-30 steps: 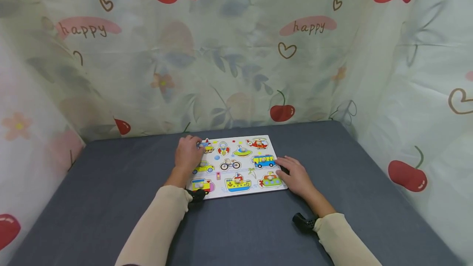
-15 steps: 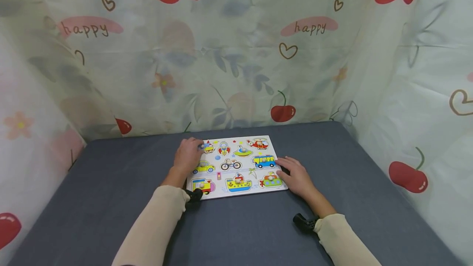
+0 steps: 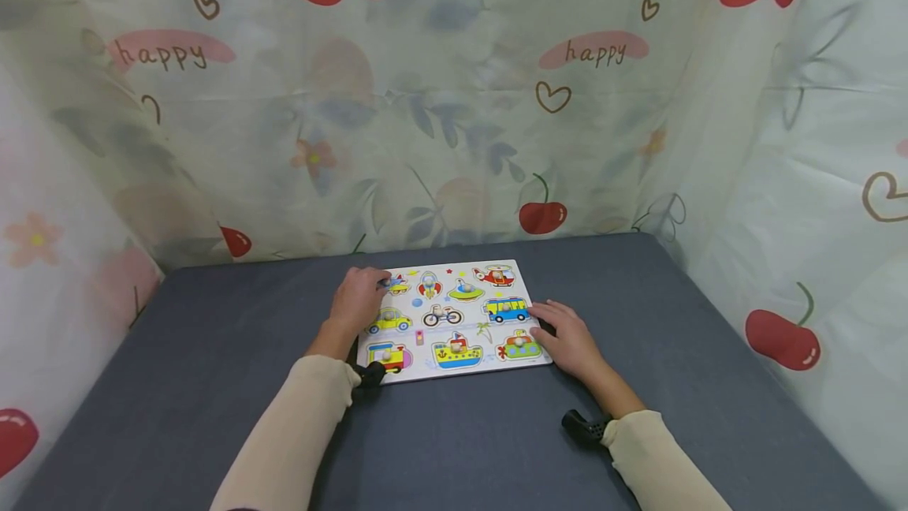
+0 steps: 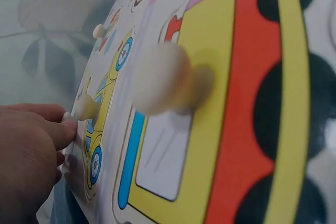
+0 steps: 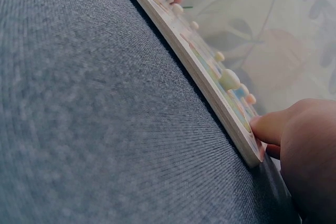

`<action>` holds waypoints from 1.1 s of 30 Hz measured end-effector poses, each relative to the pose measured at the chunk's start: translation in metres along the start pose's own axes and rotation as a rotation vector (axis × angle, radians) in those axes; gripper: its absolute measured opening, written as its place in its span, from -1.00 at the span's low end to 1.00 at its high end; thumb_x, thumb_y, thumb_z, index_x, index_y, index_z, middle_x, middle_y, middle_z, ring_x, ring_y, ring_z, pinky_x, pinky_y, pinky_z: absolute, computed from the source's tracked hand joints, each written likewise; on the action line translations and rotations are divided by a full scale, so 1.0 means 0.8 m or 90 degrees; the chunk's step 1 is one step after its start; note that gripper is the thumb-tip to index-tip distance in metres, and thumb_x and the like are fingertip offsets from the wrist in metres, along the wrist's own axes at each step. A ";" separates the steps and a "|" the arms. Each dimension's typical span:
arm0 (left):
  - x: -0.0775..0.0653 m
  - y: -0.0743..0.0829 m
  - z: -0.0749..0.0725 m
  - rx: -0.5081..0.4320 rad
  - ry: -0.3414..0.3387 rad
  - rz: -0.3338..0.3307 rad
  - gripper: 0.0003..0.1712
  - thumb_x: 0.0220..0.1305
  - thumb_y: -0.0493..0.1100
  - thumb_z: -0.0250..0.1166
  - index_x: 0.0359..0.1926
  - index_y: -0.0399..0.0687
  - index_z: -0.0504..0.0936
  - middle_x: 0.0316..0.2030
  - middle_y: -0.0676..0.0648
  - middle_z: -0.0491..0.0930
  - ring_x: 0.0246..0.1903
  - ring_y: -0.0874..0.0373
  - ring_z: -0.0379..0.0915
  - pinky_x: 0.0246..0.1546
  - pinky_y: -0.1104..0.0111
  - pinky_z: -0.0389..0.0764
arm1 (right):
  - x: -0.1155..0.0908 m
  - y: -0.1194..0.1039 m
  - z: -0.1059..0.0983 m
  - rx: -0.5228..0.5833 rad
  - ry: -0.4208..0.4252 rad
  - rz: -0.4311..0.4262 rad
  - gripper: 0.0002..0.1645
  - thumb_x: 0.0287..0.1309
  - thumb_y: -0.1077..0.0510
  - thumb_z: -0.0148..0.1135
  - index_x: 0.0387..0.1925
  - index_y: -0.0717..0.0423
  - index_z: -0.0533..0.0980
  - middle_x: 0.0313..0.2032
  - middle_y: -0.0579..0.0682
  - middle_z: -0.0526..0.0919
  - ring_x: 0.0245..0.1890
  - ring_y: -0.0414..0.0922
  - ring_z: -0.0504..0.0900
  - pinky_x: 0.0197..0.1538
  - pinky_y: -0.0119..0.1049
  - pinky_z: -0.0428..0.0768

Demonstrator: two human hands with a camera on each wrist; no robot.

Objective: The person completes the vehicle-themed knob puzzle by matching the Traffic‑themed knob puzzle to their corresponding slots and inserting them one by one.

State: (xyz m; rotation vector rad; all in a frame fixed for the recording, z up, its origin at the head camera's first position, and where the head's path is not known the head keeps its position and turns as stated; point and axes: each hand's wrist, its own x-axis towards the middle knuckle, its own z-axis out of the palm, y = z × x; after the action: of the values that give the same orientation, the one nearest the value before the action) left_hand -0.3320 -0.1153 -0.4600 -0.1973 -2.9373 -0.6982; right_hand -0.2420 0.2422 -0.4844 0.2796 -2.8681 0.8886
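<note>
A white wooden knob puzzle board (image 3: 468, 326) with vehicle pieces lies flat on the grey cloth. At its far left corner my left hand (image 3: 357, 298) has its fingertips at the airplane puzzle piece (image 3: 400, 285), pinching at its knob. The airplane is partly hidden by the fingers and sits level with the other pieces. In the left wrist view this hand (image 4: 31, 150) appears beyond the yellow car piece (image 4: 102, 108). My right hand (image 3: 571, 337) rests its loosely straight fingers on the board's right edge, beside the bus piece (image 3: 507, 310). The thumb (image 5: 268, 126) lies over the board's edge.
Grey cloth (image 3: 454, 440) covers the table around the board. A patterned curtain (image 3: 426, 140) stands behind it and along both sides. Round wooden knobs (image 5: 229, 80) stick up from the pieces. The train piece (image 3: 386, 356) lies under the left wrist camera (image 3: 372, 374).
The airplane piece has gone from tilted to level in its slot. My left hand has shifted slightly left and toward me. The right hand and the board stay where they were.
</note>
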 end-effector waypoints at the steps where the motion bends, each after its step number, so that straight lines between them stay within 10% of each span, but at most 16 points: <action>1: 0.000 0.000 0.000 0.001 -0.001 -0.001 -0.60 0.34 -0.22 0.26 0.19 -0.01 0.60 0.04 -0.09 0.57 0.01 -0.02 0.37 0.01 0.05 0.44 | 0.000 0.000 0.000 0.000 0.000 0.000 -0.46 0.28 0.11 0.23 0.27 0.14 0.46 0.27 0.13 0.45 0.38 0.15 0.18 0.31 0.21 0.14; 18: -0.008 -0.003 -0.002 -0.008 -0.005 0.020 -0.57 0.29 -0.15 0.32 0.19 0.04 0.60 0.10 -0.09 0.55 0.08 -0.05 0.38 0.08 0.00 0.40 | 0.002 0.005 -0.006 0.031 -0.004 -0.026 -0.49 0.27 0.15 0.23 0.24 0.19 0.48 0.25 0.17 0.46 0.36 0.19 0.20 0.29 0.22 0.16; 33: -0.052 -0.014 -0.036 0.011 0.138 0.139 -0.55 0.12 -0.15 0.47 0.06 -0.06 0.66 0.07 -0.11 0.59 0.12 -0.10 0.39 0.15 -0.03 0.32 | -0.007 0.016 -0.057 0.046 -0.065 0.029 -0.47 0.32 0.09 0.20 0.28 0.14 0.44 0.25 0.24 0.44 0.29 0.23 0.32 0.25 0.21 0.23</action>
State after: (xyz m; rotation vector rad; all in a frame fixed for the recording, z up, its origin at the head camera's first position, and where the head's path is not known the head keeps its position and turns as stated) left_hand -0.2902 -0.1424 -0.4454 -0.4067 -2.6637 -0.6195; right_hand -0.2366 0.2794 -0.4551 0.2748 -2.9508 1.0158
